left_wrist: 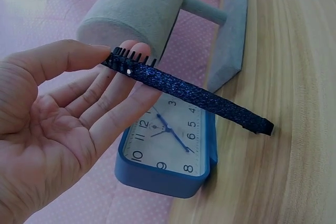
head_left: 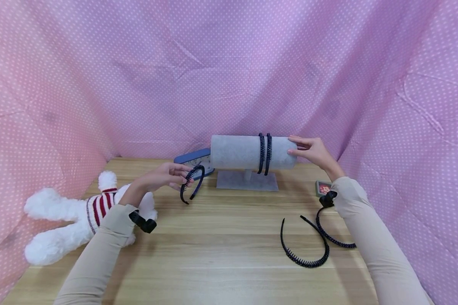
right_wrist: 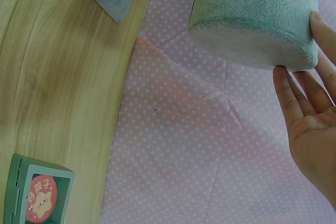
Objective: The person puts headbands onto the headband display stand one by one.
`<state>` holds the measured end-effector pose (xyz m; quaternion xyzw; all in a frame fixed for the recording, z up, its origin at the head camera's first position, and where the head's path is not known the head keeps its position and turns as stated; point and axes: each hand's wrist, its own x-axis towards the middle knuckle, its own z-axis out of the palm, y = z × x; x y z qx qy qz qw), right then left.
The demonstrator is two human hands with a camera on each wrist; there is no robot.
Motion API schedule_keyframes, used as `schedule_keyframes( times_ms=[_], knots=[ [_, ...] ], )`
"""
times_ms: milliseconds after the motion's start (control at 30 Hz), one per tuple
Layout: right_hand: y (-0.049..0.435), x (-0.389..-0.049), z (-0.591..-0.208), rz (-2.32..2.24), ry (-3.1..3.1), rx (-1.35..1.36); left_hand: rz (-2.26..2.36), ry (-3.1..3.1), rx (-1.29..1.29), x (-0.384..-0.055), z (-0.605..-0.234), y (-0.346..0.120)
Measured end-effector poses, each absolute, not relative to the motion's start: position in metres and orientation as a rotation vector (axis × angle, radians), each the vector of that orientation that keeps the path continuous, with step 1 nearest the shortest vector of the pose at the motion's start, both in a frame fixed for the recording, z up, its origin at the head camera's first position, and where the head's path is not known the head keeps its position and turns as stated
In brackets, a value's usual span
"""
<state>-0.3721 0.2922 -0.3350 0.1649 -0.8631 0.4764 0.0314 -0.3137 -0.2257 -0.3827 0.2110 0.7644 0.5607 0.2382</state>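
Observation:
My left hand (head_left: 168, 176) pinches a dark glittery toothed headband (left_wrist: 194, 95) between thumb and fingers, left of a grey display stand (head_left: 233, 152). Its ends point downward in the head view. Two dark toothed headbands (head_left: 269, 154) sit around the stand's horizontal roll, right of its middle. At the roll's right end, my right hand (head_left: 313, 150) grips the edge, with fingertips (right_wrist: 282, 77) against the end face in the right wrist view. Behind the held headband stands a blue-framed clock (left_wrist: 168, 129), partly hidden by that hand.
Another toothed headband (head_left: 307, 263) lies on the wooden table (head_left: 213, 254) at the right, beside one more headband (head_left: 337, 242) partly under the right sleeve. A small green-framed picture (right_wrist: 42, 198) is near it. A white plush toy (head_left: 65, 212) lies left; polka-dot cloth (head_left: 229, 76) surrounds the table.

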Motion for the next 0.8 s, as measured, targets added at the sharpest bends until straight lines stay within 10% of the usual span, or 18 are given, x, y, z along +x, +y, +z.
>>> schedule_keyframes(
  times_ms=[800],
  knots=[
    [0.294, -0.373, -0.337, 1.473, -2.662, 0.512, 1.667, 2.168, 0.496, -0.305, -0.378, -0.234]
  ],
)
